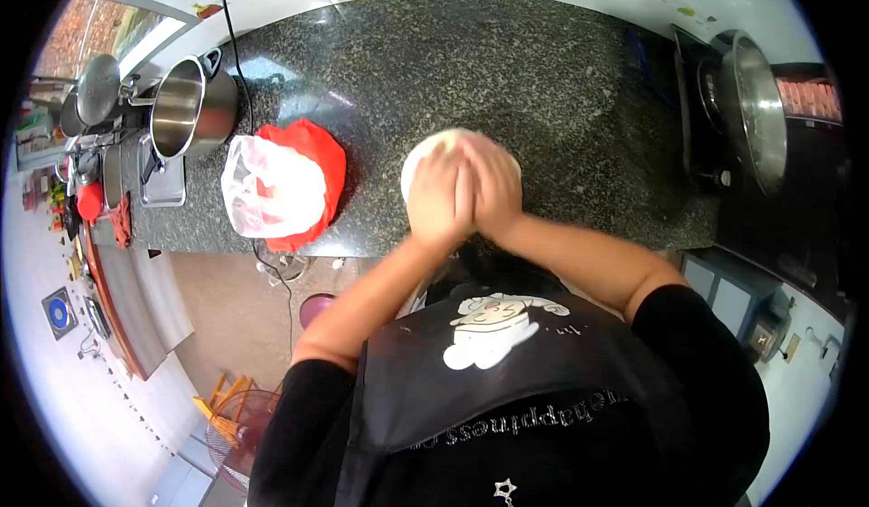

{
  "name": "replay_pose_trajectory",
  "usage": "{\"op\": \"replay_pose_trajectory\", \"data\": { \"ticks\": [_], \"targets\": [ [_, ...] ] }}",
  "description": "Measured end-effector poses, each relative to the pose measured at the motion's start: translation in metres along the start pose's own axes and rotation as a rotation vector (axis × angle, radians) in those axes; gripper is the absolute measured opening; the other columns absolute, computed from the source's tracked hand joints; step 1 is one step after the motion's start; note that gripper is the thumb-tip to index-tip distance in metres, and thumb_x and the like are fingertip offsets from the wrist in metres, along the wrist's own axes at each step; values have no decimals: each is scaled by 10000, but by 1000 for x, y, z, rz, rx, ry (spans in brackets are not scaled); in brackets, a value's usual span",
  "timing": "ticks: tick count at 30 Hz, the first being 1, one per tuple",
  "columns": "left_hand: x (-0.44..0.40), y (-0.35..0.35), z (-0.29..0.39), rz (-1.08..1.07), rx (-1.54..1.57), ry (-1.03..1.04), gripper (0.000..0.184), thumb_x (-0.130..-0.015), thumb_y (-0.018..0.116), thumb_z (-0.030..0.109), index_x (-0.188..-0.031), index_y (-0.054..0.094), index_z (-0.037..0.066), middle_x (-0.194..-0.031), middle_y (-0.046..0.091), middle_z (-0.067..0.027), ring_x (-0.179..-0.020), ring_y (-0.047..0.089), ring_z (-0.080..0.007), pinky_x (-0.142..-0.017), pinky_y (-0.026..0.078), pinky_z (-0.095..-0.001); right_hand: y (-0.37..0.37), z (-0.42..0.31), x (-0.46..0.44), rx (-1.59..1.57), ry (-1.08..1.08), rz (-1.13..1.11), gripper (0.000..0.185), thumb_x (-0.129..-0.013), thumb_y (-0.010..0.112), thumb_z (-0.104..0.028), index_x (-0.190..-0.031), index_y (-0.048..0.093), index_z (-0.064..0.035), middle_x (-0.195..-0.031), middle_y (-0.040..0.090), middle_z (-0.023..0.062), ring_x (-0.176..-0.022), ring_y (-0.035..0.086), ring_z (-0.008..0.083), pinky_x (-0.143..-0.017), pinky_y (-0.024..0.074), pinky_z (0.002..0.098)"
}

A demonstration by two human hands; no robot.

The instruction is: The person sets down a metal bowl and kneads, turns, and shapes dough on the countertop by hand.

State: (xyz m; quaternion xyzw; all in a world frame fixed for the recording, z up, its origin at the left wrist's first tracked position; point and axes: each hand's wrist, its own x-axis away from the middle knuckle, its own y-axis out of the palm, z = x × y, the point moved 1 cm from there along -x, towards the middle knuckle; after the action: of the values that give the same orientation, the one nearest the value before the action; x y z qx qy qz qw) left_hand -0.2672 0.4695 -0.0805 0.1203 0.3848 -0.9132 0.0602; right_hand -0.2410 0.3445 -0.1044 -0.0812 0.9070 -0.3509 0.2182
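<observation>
A round white object [412, 165], perhaps a bowl or a mass of dough, lies on the counter close to its front edge. Over it, my left hand [439, 201] and my right hand [493, 186] are brought together side by side, thumbs touching. Their fingers are held close and point away from me, covering most of the white surface. Whatever is under or between the palms is hidden. To the left stands a red bag [333, 165] with a white plastic lining folded open and white contents inside.
A steel pot [176, 109] and a metal tray [167, 176] stand at the left. A black cable [233, 45] crosses the counter behind the bag. At the right, a large steel wok [756, 113] sits by a stove [701, 100]. The dark speckled counter [434, 63] extends behind my hands.
</observation>
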Motion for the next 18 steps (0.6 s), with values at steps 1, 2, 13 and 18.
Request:
{"op": "replay_pose_trajectory", "data": {
  "ticks": [1,2,13,18],
  "targets": [
    [29,-1,-2,6,-13,47,375,-976,473,275,-1160,690,31,-1202,685,-158,-1233,575,-414,-1066,381,-563,-4,-7,19,7,-68,-21,461,-1026,422,-350,-1316,584,-30,-1363,613,146,-1314,535,351,-1104,378,497],
    [50,-1,-5,12,-23,91,361,-952,493,269,-1148,699,45,-1221,679,-136,-1267,561,-397,-1083,351,-580,-8,-10,33,15,-136,-44,463,-1014,430,-364,-1293,600,-37,-1345,623,140,-1297,547,352,-1080,389,504],
    [-118,62,-87,75,-234,139,296,-940,513,328,-1017,734,147,-1152,704,-79,-1201,598,-355,-1014,410,-565,48,108,-115,-28,2,-98,403,-1004,440,-357,-1303,634,-170,-1309,636,136,-1221,578,362,-1029,409,533],
    [-212,92,-118,168,-431,-67,420,-1018,394,384,-1101,726,142,-1110,721,-157,-1047,662,-392,-930,494,-494,112,183,-208,556,-41,342,492,-1008,470,-417,-1417,555,-157,-1267,678,105,-1162,627,327,-1055,417,472]
  ]
}}
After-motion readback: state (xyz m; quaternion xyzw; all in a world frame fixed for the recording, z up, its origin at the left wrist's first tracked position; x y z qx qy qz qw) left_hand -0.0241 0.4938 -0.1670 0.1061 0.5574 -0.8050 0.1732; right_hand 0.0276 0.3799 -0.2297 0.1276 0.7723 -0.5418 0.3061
